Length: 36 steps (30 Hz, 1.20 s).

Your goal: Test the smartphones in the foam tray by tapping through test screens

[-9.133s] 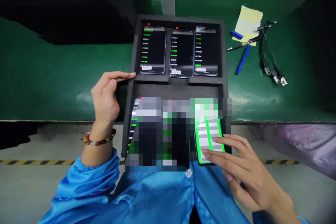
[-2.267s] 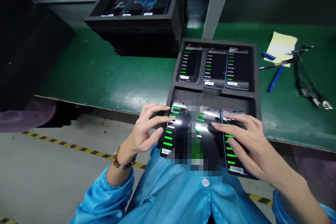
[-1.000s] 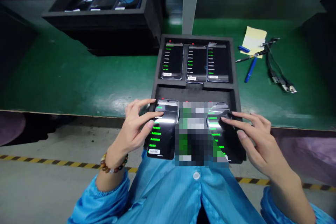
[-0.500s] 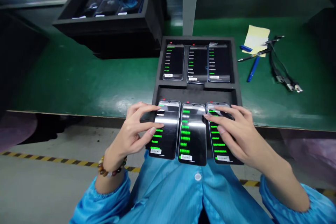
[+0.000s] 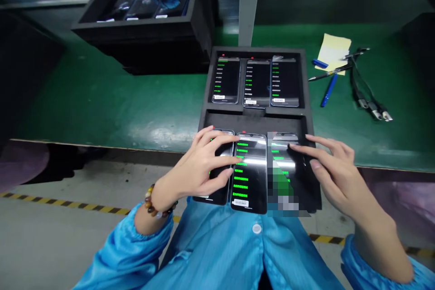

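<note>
Three smartphones with lit black list screens lie side by side at the near end of a black foam tray. My left hand reaches across the left phone, covering much of it. Its fingers are apart, with the fingertips at the left part of the middle phone's screen, among green lines of text. Over the right edge of the right phone is my right hand, fingers spread, its index fingertip at the upper screen. A pixelated patch hides part of that phone. Neither hand grips anything.
Three more phones lie in the tray's far compartment. At back left stands a black box with wrapped phones. Yellow notes, a blue pen and black cables lie on the green bench to the right. A grey post rises behind.
My left hand has moved right, from the left phone to the middle one. My right hand has shifted right, its index fingertip now on the right phone. The middle screen's list has changed.
</note>
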### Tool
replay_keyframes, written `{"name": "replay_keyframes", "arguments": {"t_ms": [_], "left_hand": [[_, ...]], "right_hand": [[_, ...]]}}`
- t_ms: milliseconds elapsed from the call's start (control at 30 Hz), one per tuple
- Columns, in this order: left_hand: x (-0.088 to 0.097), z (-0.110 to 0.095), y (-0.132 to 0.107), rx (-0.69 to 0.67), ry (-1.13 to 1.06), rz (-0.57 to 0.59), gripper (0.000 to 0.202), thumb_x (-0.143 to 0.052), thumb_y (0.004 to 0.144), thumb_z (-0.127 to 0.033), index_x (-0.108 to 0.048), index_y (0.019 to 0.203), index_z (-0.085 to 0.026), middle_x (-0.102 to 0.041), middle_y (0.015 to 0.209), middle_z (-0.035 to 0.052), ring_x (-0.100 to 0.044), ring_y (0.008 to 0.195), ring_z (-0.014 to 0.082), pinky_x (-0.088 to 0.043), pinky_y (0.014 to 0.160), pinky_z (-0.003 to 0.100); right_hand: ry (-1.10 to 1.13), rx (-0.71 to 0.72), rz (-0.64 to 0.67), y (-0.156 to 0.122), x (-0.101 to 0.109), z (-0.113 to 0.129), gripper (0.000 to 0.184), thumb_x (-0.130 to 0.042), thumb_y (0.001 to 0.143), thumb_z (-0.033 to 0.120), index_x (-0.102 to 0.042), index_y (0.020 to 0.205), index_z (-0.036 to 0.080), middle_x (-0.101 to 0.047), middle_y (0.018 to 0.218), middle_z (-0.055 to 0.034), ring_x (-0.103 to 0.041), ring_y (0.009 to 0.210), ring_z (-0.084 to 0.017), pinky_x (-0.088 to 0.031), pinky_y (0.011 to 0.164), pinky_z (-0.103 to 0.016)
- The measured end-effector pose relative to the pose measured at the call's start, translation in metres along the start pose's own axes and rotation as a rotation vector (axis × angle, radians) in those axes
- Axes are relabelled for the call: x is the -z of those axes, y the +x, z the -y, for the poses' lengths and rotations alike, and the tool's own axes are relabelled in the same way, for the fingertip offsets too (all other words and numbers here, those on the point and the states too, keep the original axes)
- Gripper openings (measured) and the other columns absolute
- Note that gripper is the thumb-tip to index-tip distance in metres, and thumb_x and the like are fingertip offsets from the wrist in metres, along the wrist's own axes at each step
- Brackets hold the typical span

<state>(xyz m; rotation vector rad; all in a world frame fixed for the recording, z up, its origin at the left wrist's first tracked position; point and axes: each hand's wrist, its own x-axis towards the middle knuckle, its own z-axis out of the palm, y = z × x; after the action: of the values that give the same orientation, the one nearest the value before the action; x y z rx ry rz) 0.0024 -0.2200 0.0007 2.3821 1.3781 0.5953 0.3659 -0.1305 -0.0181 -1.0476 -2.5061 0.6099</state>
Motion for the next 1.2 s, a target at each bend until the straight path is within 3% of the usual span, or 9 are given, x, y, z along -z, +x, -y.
{"name": "replay_keyframes", "arguments": {"t_ms": [133,267,400,700,900,1033,1200], "left_hand": [[0.003,0.006,-0.006,0.073,0.059,-0.062,0.034,-0.057,0.105,-0.03,-0.077,0.133,-0.031,-0.06,0.159,0.0103,-0.054,0.143,0.032,-0.028,0.128,0.067],[0.008,0.023,-0.037,0.125,0.008,-0.215,0.027,-0.062,0.103,-0.026,-0.084,0.115,-0.036,-0.064,0.154,0.0054,-0.058,0.135,0.0322,-0.032,0.123,0.067],[0.006,0.033,-0.053,0.206,-0.007,-0.224,0.029,-0.06,0.104,-0.028,-0.084,0.118,-0.036,-0.063,0.155,0.0046,-0.055,0.135,0.0323,-0.033,0.121,0.064],[0.0,0.036,-0.045,0.282,0.012,-0.215,0.035,-0.051,0.11,-0.032,-0.081,0.128,-0.033,-0.058,0.16,0.0061,-0.05,0.142,0.0314,-0.028,0.126,0.063],[0.001,0.032,-0.044,0.184,-0.038,-0.203,0.033,-0.053,0.109,-0.033,-0.082,0.123,-0.033,-0.057,0.16,0.007,-0.051,0.142,0.0312,-0.03,0.125,0.062],[0.0,0.032,-0.039,0.274,0.014,-0.189,0.038,-0.048,0.11,-0.032,-0.079,0.132,-0.032,-0.054,0.163,0.0086,-0.047,0.145,0.0313,-0.027,0.127,0.064],[-0.002,0.031,-0.037,0.229,0.02,-0.226,0.036,-0.049,0.109,-0.032,-0.084,0.12,-0.033,-0.059,0.159,0.0062,-0.048,0.141,0.031,-0.03,0.125,0.063]], "right_hand": [[0.039,0.023,-0.029,0.001,0.003,0.001,0.043,-0.045,0.111,0.023,-0.062,0.15,0.032,-0.067,0.147,-0.0087,-0.052,0.149,-0.033,-0.031,0.12,-0.056],[0.105,0.073,-0.001,-0.013,0.006,0.001,0.044,-0.049,0.109,0.02,-0.064,0.148,0.033,-0.067,0.148,-0.0068,-0.053,0.149,-0.031,-0.033,0.121,-0.053],[0.096,0.073,0.018,-0.019,0.004,-0.004,0.042,-0.05,0.108,0.02,-0.065,0.146,0.033,-0.065,0.149,-0.0073,-0.053,0.148,-0.031,-0.033,0.12,-0.053],[0.07,0.082,-0.012,-0.018,0.004,0.0,0.043,-0.049,0.109,0.022,-0.065,0.147,0.032,-0.064,0.152,-0.0082,-0.055,0.146,-0.033,-0.035,0.118,-0.053],[0.083,0.097,-0.014,-0.03,0.007,0.006,0.046,-0.05,0.106,0.021,-0.065,0.148,0.034,-0.065,0.152,-0.0064,-0.057,0.143,-0.034,-0.034,0.121,-0.056],[0.052,0.095,-0.021,-0.032,0.007,0.01,0.045,-0.05,0.106,0.022,-0.066,0.146,0.035,-0.066,0.15,-0.006,-0.06,0.14,-0.036,-0.04,0.115,-0.056],[0.073,0.074,-0.009,-0.034,0.007,0.012,0.049,-0.051,0.105,0.021,-0.064,0.147,0.041,-0.07,0.144,-0.0066,-0.062,0.137,-0.041,-0.043,0.111,-0.062]]}}
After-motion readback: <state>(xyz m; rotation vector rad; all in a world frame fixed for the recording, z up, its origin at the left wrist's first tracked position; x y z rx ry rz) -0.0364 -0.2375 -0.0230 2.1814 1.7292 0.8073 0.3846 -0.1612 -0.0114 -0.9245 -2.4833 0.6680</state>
